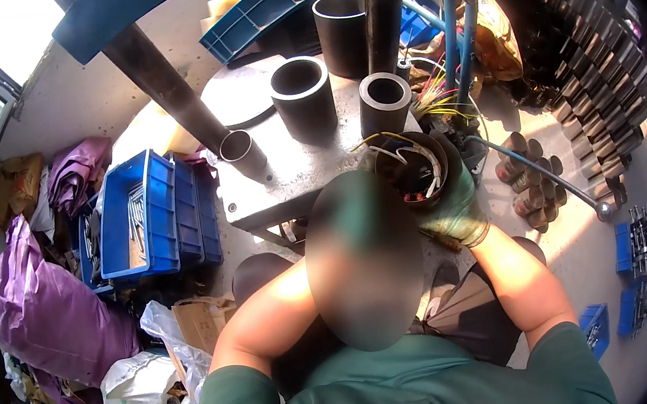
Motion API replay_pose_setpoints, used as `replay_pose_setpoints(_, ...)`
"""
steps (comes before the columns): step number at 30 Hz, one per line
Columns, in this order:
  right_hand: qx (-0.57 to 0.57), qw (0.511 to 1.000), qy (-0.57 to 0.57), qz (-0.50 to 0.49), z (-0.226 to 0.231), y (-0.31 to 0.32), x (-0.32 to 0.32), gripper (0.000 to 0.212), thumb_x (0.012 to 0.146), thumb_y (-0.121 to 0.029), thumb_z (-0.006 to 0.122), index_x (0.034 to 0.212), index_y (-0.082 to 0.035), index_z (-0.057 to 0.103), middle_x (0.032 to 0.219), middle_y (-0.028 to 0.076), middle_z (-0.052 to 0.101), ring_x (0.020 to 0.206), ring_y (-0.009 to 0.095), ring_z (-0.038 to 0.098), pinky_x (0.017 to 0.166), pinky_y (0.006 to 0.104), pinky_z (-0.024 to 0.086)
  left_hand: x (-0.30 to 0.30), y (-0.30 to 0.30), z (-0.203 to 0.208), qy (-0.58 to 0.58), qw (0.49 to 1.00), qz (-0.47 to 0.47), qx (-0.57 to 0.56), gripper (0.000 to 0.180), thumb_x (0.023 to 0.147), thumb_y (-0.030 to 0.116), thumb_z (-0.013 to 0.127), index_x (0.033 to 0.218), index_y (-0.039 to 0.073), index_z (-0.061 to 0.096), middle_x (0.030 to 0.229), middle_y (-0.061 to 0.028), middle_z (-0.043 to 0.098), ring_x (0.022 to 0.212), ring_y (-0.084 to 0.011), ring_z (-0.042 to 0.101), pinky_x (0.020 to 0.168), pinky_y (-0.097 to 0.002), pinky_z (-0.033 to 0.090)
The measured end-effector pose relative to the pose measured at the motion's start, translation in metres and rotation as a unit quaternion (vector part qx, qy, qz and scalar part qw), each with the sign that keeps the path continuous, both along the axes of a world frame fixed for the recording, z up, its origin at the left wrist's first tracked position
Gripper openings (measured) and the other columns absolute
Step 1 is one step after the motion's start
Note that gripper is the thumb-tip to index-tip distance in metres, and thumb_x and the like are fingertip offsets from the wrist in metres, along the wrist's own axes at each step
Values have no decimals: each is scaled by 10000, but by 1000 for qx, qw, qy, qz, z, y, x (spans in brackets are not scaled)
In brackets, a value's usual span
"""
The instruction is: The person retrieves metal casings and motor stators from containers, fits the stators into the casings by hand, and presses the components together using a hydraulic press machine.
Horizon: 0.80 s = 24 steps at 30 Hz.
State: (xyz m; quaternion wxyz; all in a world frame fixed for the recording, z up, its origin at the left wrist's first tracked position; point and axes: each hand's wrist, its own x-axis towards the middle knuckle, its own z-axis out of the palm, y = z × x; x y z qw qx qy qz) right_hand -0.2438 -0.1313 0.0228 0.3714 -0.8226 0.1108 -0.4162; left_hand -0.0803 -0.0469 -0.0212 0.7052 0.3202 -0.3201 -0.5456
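Note:
My right hand, in a greenish work glove, grips the right side of a dark round housing. White and yellow wires curl inside it, with small red parts low down. The housing sits at the right front corner of the metal press table. A blurred oval patch covers most of my left hand; only a smeared green tone shows, close to the housing's left side, and its fingers cannot be made out. On the table stand dark metal sleeves: a wide one, a thick-walled one and a small one.
Steel columns rise from the table. A lever with a ball end juts out to the right. Blue bins and purple sacks lie left. Stacked metal cylinders line the right; shorter ones sit on the floor.

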Motion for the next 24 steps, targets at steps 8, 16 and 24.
replay_pose_setpoints(8,106,994,8,1,12,3,27,987,776,-95,952,1566,-34,363,1468,152,616,1336,266,637,1129,405,543,-1,18,43,-167,979,114,-36,1107,751,184,982,1628,37,322,1521,-129,557,1436,-240,533,1214,-421,451)
replay_pose_setpoints(16,92,990,71,80,43,2,22,1228,723,-76,962,1703,-94,222,1547,161,555,1379,303,594,1151,435,503,35,33,63,-46,993,98,-39,884,815,121,903,1532,-12,403,1461,-154,608,1370,-247,594,1183,-398,494)
replay_pose_setpoints(24,-128,990,15,-60,49,3,52,1113,679,-136,971,1603,-63,356,1546,189,514,1379,317,558,1151,463,497,47,33,73,103,981,145,-76,887,942,229,856,1606,23,306,1470,-175,606,1259,-249,658,1037,-376,594)
